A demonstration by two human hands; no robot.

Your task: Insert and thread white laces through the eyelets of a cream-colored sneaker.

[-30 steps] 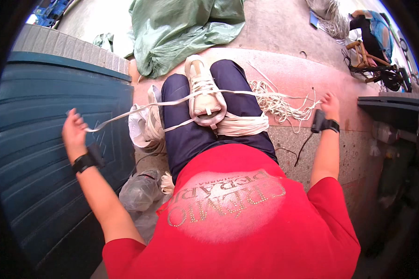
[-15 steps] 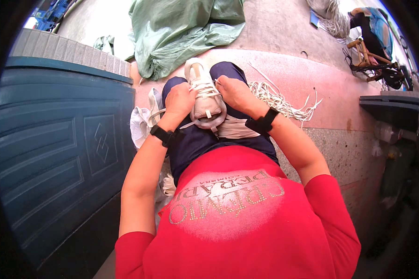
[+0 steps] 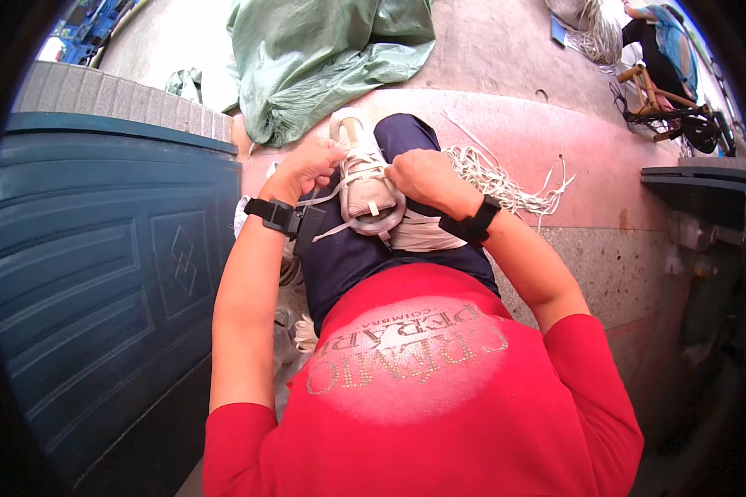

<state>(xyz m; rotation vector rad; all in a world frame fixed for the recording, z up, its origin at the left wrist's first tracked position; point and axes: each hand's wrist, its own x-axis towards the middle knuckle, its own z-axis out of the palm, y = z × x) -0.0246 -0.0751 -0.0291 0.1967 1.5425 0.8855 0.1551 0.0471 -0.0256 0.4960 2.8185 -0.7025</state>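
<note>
A beige sneaker point(image 3: 365, 197) rests between my thighs, its heel toward me and its toe pointing away. Pale shoelace point(image 3: 361, 166) crosses its front, and a loose length trails off the left side below my wrist. My left hand point(image 3: 313, 164) is just left of the sneaker with thumb and fingers pinched on the lace; the exact grip is partly hidden. On the other side, my right hand point(image 3: 427, 176) has its fingers closed at the sneaker's edge by the lacing, with the fingertips partly out of sight.
A bundle of pale laces point(image 3: 489, 176) lies on the pink floor to my right, and more laces point(image 3: 423, 232) lie across my lap. Ahead is a green tarp point(image 3: 323, 70). A blue panelled door point(image 3: 108, 265) flanks my left. Another person point(image 3: 667, 50) sits at far right.
My left hand has moved left and turned, with its fingers now facing the sneaker. My right hand has shifted slightly nearer to me along the sneaker's edge. The sneaker stays in place.
</note>
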